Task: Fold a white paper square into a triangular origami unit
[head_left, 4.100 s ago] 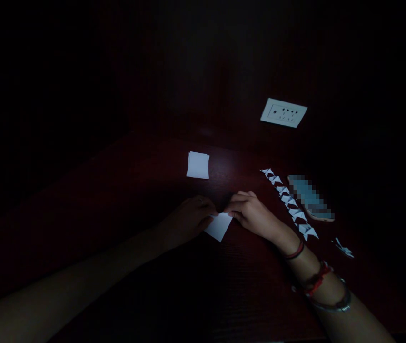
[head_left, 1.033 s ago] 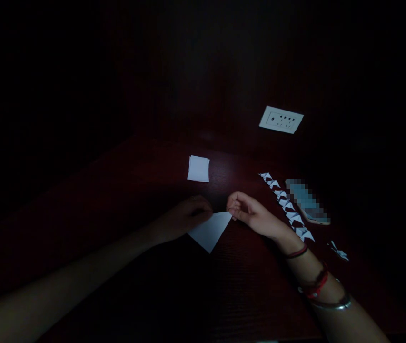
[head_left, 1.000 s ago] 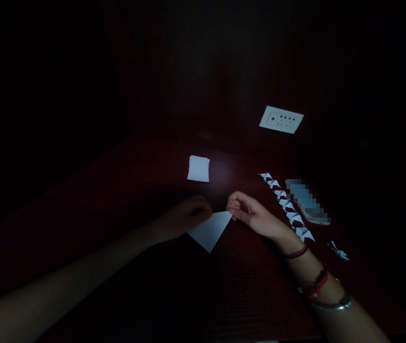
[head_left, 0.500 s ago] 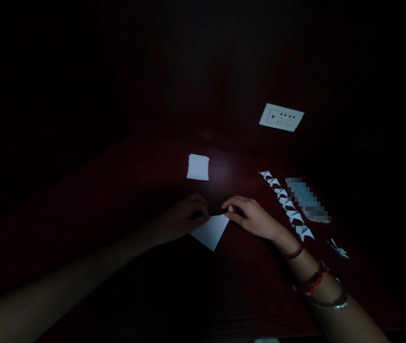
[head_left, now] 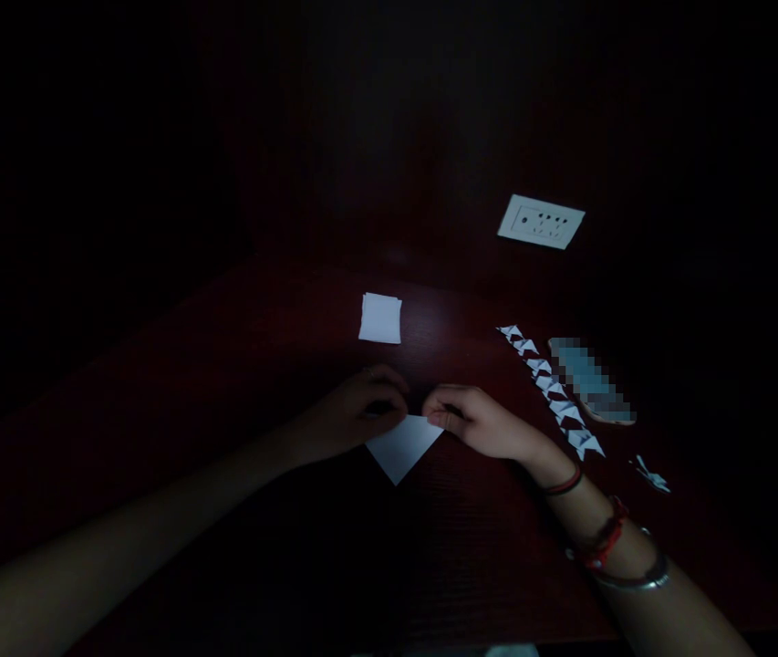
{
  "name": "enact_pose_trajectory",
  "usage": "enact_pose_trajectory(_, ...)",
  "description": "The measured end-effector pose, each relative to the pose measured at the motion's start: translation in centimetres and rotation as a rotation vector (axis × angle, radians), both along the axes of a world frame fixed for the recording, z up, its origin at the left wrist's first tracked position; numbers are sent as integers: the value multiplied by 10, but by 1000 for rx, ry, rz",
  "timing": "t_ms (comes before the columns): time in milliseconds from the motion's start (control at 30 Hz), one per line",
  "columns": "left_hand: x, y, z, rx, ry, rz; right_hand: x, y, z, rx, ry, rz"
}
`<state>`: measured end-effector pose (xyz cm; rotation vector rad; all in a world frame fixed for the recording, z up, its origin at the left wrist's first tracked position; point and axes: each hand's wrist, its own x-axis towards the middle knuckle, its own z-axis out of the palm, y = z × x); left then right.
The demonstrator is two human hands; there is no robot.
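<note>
Deep shadow is filling the room around a dark red tabletop, clock positions being read from the white sheet between the hands. Nearest the viewer, the left forearm is reaching in from 8 o'clock and the right forearm from 4 o'clock, the latter wearing a silvery bangle, a red bracelet and a thin dark red band. At 3 o'clock, well apart from the sheet, a small white paper piece is lying alone. The sheet itself is presenting a triangular outline, one corner pointing to 6 o'clock. At 10 o'clock the left hand is holding its upper edge, thumb and curled fingers narrowed together; toward 2 o'clock the right hand is pinching the same edge. Farther right, a slanting row of folded white pieces is running from 3 o'clock up toward 1 o'clock, with a phone, its screen pixelated, lying just beside its outer side. Toward 12 o'clock a stack of white squares is resting beyond the hands. Farthest off, at 1 o'clock, a white socket plate is facing out from the dark wall.
</note>
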<state>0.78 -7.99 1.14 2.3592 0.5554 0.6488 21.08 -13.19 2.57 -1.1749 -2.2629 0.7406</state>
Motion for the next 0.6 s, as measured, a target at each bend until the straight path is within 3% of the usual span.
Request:
enact_pose_trajectory(167, -1, 5, -2, -116, 15, -20, 2, 0, -1, -84, 80, 31)
enact_pose_trajectory(300, -2, 7, -7, -23, 40, 37, 4, 2, -4, -52, 47, -53)
enact_pose_trajectory(433, -2, 7, -8, 96, 49, 160, 6, 3, -4, 139, -41, -154)
enact_pose_trajectory(533, -5, 5, -2, 137, 8, 266, 5, -1, 1, 395, -117, -235)
enact_pose_trajectory(600, -9, 2, 5, 254, -67, 319, 6, -6, 5, 579, -176, -235)
